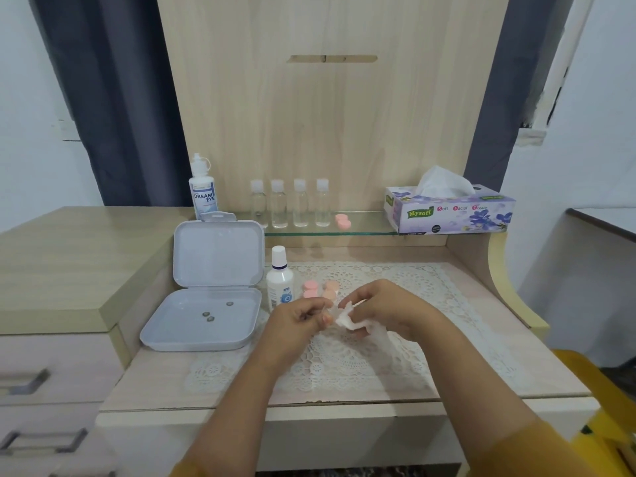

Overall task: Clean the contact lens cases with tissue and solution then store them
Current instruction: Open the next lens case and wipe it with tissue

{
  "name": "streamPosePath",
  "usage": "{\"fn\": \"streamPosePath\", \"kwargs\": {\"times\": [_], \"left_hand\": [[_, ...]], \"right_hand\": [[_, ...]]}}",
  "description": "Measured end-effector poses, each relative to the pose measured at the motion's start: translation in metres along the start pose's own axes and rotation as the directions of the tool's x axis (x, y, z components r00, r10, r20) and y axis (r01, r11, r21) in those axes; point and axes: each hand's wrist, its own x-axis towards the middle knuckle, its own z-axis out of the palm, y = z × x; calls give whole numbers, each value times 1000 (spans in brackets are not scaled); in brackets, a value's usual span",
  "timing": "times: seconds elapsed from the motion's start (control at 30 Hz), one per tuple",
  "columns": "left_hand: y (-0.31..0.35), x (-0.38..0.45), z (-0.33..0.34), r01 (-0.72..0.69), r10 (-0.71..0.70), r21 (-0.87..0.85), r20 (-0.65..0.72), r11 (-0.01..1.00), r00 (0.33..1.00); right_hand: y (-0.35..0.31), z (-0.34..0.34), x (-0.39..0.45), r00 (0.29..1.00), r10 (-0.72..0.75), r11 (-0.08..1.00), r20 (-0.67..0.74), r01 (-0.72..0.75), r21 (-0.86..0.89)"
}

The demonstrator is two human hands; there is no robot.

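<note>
My left hand (298, 318) pinches a small clear lens case part, mostly hidden between its fingers. Against it my right hand (385, 306) holds a crumpled white tissue (358, 323). Both hands hover over the lace mat (361, 359). A pink lens case (310, 289) and a peach one (331, 290) lie on the mat just behind my hands. A small white solution bottle (279, 278) stands left of them. Another pink lens case (342, 222) sits on the glass shelf (364, 232).
An open grey storage box (206, 301) with three small dark bits inside lies at the left. A Dream Eye solution bottle (203, 191), several clear small bottles (289, 204) and a tissue box (447, 210) stand on the shelf. Drawers are at the lower left.
</note>
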Motion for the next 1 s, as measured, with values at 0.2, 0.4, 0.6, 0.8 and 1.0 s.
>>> {"fn": "streamPosePath", "kwargs": {"times": [0.2,0.4,0.6,0.8,1.0], "left_hand": [[0,1,0,12,-12,-1,29,1000,999],[3,-2,1,11,-14,39,69,999,998],[2,0,-1,0,-3,45,64,999,998],[-1,1,0,7,-10,69,34,998,999],[-1,2,-1,-10,5,95,49,995,999]], "right_hand": [[-1,10,-4,986,-47,999,-159,44,-23],[1,20,-3,968,-84,987,-237,48,-154],[1,25,-5,958,-155,960,-241,89,-266],[1,12,-10,868,-271,932,-416,129,-339],[-2,36,-11,841,-443,838,-311,265,-477]]}}
